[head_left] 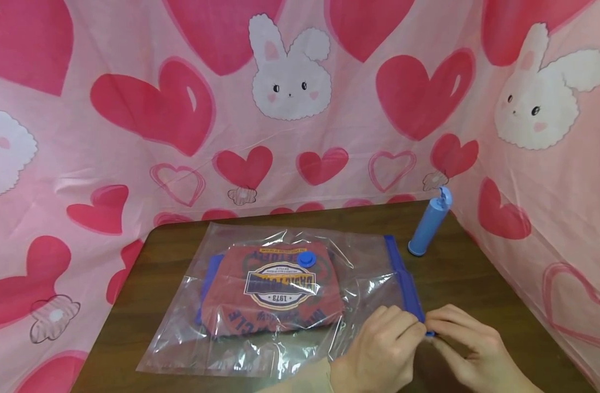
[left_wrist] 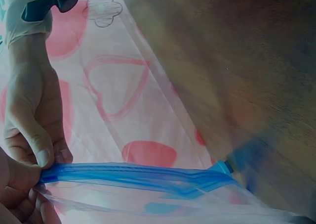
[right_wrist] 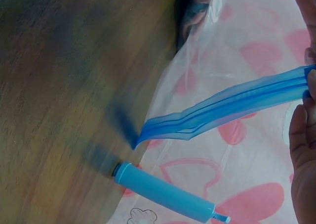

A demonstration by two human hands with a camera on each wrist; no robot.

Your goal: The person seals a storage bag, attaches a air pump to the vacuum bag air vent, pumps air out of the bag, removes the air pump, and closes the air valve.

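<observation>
A clear plastic bag (head_left: 182, 311) lies on the table with a folded red printed garment (head_left: 275, 289) inside and a round blue valve (head_left: 307, 258) on top. Its blue zip strip (head_left: 408, 289) runs down the right side, and in the left wrist view the strip (left_wrist: 128, 173) stretches away from the fingers. At the strip's near end, the left hand (head_left: 385, 346) pinches the bag's edge. Close against it, the right hand (head_left: 469, 344) pinches the same corner between thumb and fingers. The strip (right_wrist: 222, 105) also shows in the right wrist view.
A light blue hand pump (head_left: 429, 226) stands slightly tilted on the brown table (head_left: 363, 218), beyond the strip at the back right. A pink cloth (head_left: 280, 142) with hearts and rabbits hangs behind and along both sides of the table.
</observation>
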